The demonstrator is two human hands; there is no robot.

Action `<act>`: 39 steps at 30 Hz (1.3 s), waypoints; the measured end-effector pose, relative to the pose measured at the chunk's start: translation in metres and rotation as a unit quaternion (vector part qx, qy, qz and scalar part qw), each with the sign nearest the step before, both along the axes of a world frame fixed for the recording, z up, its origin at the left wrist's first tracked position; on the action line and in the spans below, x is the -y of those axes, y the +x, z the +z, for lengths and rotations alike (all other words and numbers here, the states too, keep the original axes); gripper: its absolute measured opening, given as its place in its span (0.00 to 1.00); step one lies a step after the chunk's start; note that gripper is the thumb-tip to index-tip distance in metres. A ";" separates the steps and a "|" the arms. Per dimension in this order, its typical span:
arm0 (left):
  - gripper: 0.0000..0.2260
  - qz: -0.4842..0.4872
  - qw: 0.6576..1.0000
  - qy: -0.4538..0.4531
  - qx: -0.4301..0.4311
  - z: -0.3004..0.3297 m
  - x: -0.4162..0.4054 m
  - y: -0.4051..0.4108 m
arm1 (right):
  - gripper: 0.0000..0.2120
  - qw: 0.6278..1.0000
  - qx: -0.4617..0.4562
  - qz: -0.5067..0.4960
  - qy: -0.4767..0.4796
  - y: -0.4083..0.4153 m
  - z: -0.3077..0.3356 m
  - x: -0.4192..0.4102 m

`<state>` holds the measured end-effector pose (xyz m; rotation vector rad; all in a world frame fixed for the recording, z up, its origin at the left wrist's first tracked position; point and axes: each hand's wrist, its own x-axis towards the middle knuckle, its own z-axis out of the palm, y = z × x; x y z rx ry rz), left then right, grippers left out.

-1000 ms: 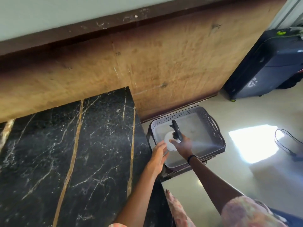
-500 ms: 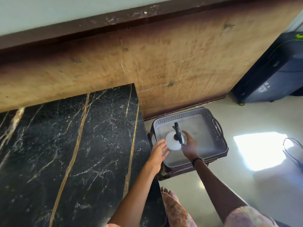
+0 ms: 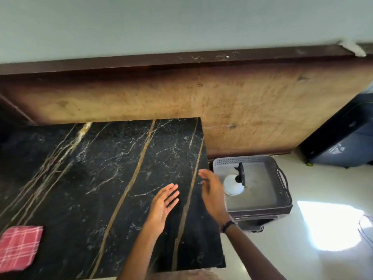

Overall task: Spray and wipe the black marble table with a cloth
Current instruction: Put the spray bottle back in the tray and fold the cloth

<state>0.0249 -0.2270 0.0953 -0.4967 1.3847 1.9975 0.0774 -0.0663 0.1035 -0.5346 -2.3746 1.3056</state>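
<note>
Both your hands hang over the black marble surface [image 3: 96,178] near its right edge, and both are empty. Your left hand [image 3: 164,203] is palm up with its fingers [image 3: 171,190] spread wide and straight, touching nothing. Your right hand [image 3: 212,190] sits just beside it, closer to the surface's right edge, turned edge-on with the fingers [image 3: 203,173] loosely extended and open; a dark band [image 3: 228,225] circles that wrist. The two hands are near each other but apart.

The cloth [image 3: 19,247], red with a white check, lies flat on the surface at its near left corner, well apart from both hands. The spray bottle [image 3: 235,183], white-bodied with a black trigger head, stands in the grey tray [image 3: 280,178], which sits lower than the surface, just beyond its right edge. The bottle looks upright, though the steep view makes that hard to judge. Your right hand is near the bottle without touching it.

Behind the surface runs a brown wooden panel [image 3: 242,102], and a dark suitcase [image 3: 343,138] stands on the floor past the tray, against that panel's right end.
</note>
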 end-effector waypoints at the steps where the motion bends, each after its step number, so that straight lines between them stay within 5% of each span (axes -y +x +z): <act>1: 0.11 0.009 1.000 -0.004 -0.004 -0.001 0.020 -0.001 | 0.19 1.000 0.007 0.029 0.001 -0.006 -0.001 0.023; 13: 0.10 0.093 0.967 -0.220 -0.087 -0.007 0.303 -0.037 | 0.14 0.966 0.113 0.215 -0.091 -0.081 -0.036 0.331; 21: 0.12 0.068 0.827 -0.525 -0.190 -0.024 0.460 -0.047 | 0.11 0.940 0.266 0.180 -0.112 -0.093 -0.059 0.477; 26: 0.22 -0.027 0.835 -0.538 -0.109 -0.037 0.486 -0.060 | 0.13 0.935 0.310 0.098 -0.138 -0.101 -0.056 0.513; 33: 0.21 -0.039 0.849 -0.516 -0.102 -0.041 0.489 -0.067 | 0.23 0.912 0.351 0.029 -0.211 -0.107 -0.051 0.526; 39: 0.19 0.006 0.903 -0.426 -0.049 -0.039 0.490 -0.068 | 0.07 0.904 0.352 0.063 -0.234 -0.110 -0.049 0.522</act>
